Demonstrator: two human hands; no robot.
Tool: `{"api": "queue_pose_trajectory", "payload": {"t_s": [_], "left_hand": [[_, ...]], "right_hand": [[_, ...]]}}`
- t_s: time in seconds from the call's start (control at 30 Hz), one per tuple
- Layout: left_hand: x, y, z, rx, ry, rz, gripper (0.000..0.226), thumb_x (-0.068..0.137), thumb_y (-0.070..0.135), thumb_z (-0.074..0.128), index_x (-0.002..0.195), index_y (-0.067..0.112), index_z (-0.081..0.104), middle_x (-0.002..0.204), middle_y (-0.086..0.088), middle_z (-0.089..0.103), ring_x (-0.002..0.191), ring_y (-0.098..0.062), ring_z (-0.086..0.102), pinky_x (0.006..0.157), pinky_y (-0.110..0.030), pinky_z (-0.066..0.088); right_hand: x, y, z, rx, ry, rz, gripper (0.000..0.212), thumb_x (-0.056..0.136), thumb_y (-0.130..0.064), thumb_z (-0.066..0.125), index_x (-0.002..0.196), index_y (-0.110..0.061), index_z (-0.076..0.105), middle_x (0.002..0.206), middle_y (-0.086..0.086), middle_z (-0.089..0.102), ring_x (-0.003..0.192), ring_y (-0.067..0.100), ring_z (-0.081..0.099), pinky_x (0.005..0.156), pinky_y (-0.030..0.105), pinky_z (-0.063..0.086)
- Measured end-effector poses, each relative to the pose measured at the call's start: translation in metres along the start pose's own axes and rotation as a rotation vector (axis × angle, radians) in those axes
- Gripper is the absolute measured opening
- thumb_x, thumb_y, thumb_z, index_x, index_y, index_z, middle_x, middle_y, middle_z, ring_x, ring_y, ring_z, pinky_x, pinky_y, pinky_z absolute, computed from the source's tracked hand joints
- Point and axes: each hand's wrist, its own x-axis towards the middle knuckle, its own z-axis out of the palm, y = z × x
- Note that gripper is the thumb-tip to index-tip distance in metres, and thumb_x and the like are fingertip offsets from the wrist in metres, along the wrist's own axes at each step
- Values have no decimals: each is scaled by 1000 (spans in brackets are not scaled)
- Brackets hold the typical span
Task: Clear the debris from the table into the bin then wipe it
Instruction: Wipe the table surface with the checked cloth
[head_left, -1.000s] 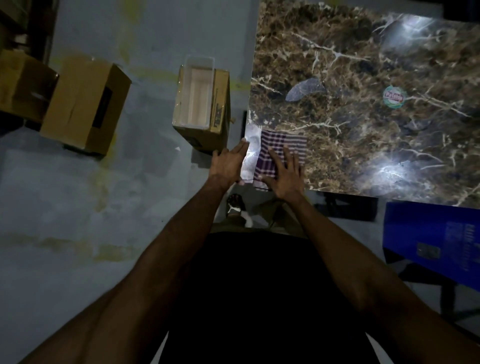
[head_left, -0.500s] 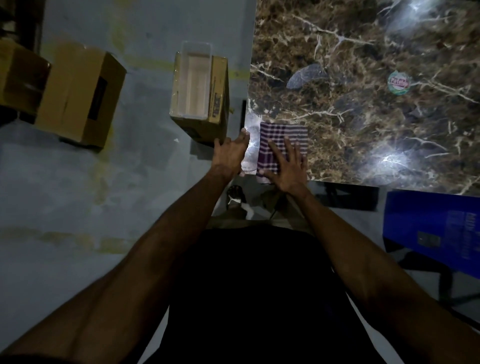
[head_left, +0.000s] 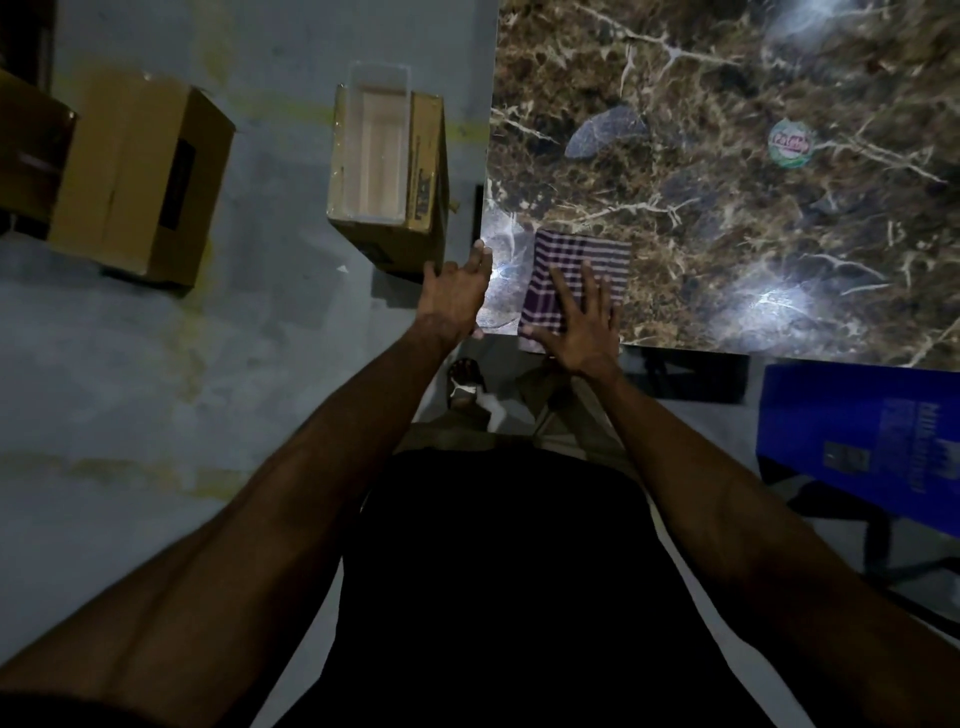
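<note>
Head view: you're at the wiping step. Your right hand (head_left: 582, 322) presses flat, fingers spread, on the cloth (head_left: 576, 275) at the table (head_left: 727, 218) corner; left hand (head_left: 457, 296) is open, empty, at the edge. Lid (head_left: 789, 144) and scrap (head_left: 602, 131) beyond the cloth probably go into the bin (head_left: 384, 171) next.

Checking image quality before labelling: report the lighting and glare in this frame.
Head view: dim overall, torso and arms nearly black; bright glare patches on the glossy table, one by the left hand, another right of the cloth under the right hand; wide-angle bending at the edges.
</note>
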Motion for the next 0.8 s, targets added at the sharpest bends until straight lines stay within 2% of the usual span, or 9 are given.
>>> {"api": "queue_pose_trajectory", "payload": {"t_s": [0.1,0.17,0.3,0.4,0.5,0.6,0.67,0.73,0.8], "left_hand": [[1,1,2,3,6,0,132,67,33,95,162,12,5,172,-7,10,134,-41,49,111,-64,34],[0,2,3,2,22,-2,128,72,34,92,163,13,5,172,-7,10,133,-41,50,111,-63,35],[-2,0,6,-18,42,-7,114,82,33,84,164,17,5,173,-4,4,135,-41,47,112,-64,34],[0,0,5,-14,2,-9,129,72,32,92,164,15,4,173,-4,3,136,-41,47,111,-65,34],[2,1,6,-3,-3,-12,136,66,34,96,162,12,3,172,-5,5,134,-42,49,109,-66,36],[2,3,8,4,-7,-23,134,67,33,95,162,11,3,172,-6,6,133,-42,49,109,-66,36],[2,4,10,-12,21,-35,120,78,31,88,163,13,6,172,-5,7,132,-41,50,109,-67,36],[2,3,12,-36,78,-32,92,94,27,71,163,15,10,171,-4,11,130,-40,52,109,-65,37],[2,1,12,-33,80,-29,92,95,26,69,163,14,9,171,-4,11,130,-39,52,108,-64,37]], "right_hand": [[6,-19,13,4,27,23,99,80,-91,42,162,-48,6,173,3,-13,157,40,-14,119,69,-8],[8,-39,26,-15,16,-27,93,87,-83,45,163,-45,7,173,4,-13,157,41,-15,118,69,-9],[0,-51,33,-66,-28,-115,77,97,-75,33,163,-47,4,173,1,-14,158,36,-16,119,67,-9],[-14,-17,16,-108,-35,-181,65,103,-68,25,161,-51,3,173,-4,-11,159,33,-13,123,67,-2],[-10,7,0,-101,3,-83,60,105,-62,18,161,-50,3,174,-1,-9,159,35,-11,123,67,1],[19,-20,4,-65,74,73,64,102,-62,13,163,-44,6,174,6,-9,158,40,-9,121,70,-2],[31,-48,16,-54,78,65,66,102,-61,16,164,-41,7,173,9,-7,157,43,-8,120,72,-3],[27,-64,31,-81,44,-24,64,106,-55,26,164,-40,5,173,7,-9,157,42,-10,121,70,-4],[11,-59,33,-102,11,-86,64,107,-55,30,164,-43,2,173,2,-11,158,38,-12,123,67,-2]]}}
